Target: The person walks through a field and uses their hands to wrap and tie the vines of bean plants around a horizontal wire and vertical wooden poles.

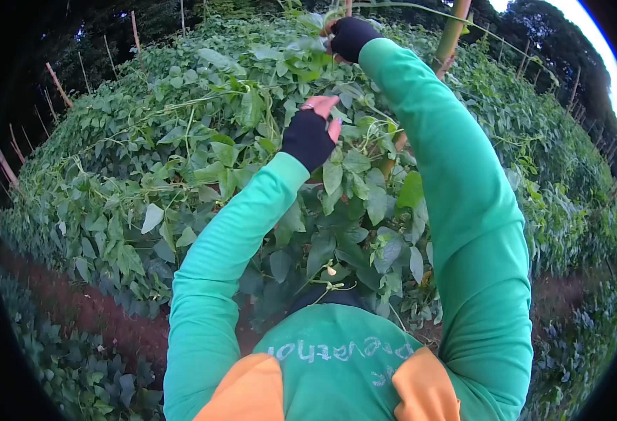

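Observation:
My left hand, in a black fingerless glove, reaches into the climbing bean-like vines. Its thumb and fingers are apart, with leaves close around them and nothing plainly held. Higher up, my right hand wears a matching black glove and is at the top of the foliage, beside a thin upright stake. Its fingers curl in among leaves and stems; what lies between them is hidden. Below my hands hang broad green leaves, and a pale blossom shows near my chest.
A thick bamboo pole stands right of my right hand, with a taut line running past it. Dense vine rows spread to both sides, with more stakes among them. Reddish soil shows between rows. Dark trees stand behind.

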